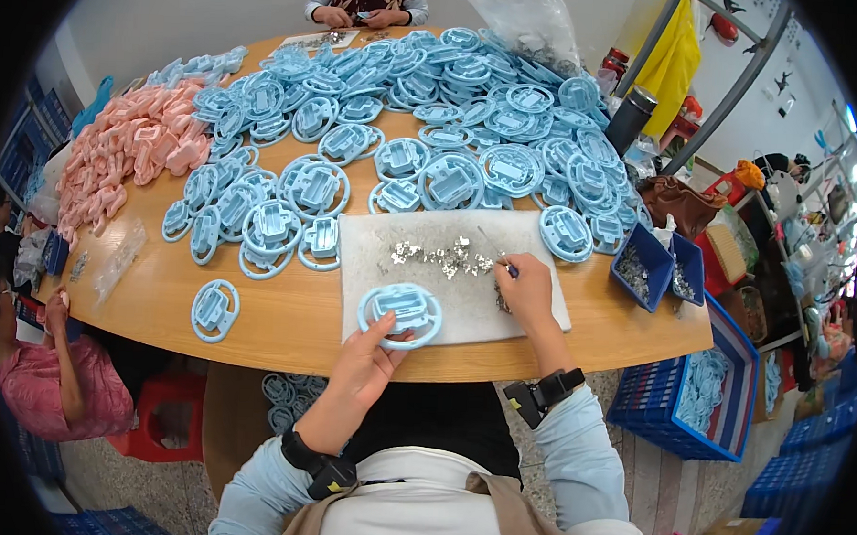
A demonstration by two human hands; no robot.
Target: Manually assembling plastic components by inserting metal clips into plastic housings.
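My left hand (367, 368) grips a light blue oval ring-shaped plastic part (409, 310), its boxy centre facing up, over the near edge of a pale mat (367, 260). On the mat lies a scatter of small shiny metal pieces (456, 259). To the right of them, my right hand (525, 289) is closed round a thin tool (512, 269) with a dark blue handle and what looks like a slim metal shaft; its exact kind is unclear. A similar blue part (215, 311) lies alone on the table to the left.
Piled blue parts (452, 178) cover the table's far side, with pink parts (137, 150) at left. Two blue bins (642, 267) of small metal pieces stand right, above a blue crate (681, 389). Other people sit opposite and at left, near a red stool (169, 417).
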